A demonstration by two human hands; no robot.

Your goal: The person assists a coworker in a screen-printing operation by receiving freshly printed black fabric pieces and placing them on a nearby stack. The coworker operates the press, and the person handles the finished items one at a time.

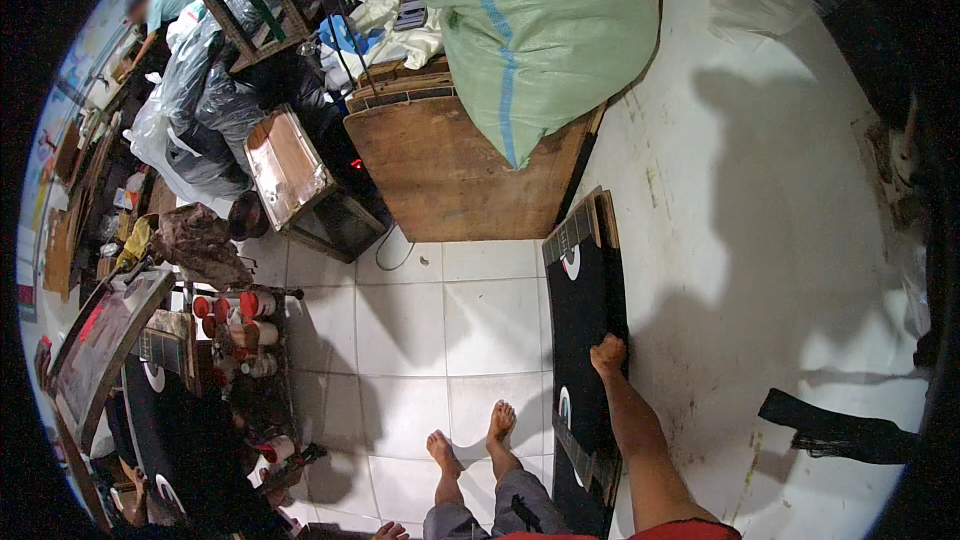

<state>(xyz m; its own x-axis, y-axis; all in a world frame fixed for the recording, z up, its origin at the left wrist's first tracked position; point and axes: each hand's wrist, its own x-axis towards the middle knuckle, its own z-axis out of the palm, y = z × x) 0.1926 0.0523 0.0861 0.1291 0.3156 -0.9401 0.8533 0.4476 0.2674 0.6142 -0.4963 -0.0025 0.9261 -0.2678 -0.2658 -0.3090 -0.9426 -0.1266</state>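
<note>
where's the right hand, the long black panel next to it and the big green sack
Right hand (608, 353): head view, back of the fist.
Long black panel (579, 330): head view, black stretch between the round prints.
Green sack (565, 30): head view, side right of the blue stripe.

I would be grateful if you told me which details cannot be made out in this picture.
- Head view: the grip of the right hand on the black-topped board, hidden by the back of the hand.
- Head view: the left hand, nearly all cut off by the lower edge.
- Head view: contents of the green sack, hidden by its cloth.
- Head view: what the far person handles, too small and blurred.
</note>
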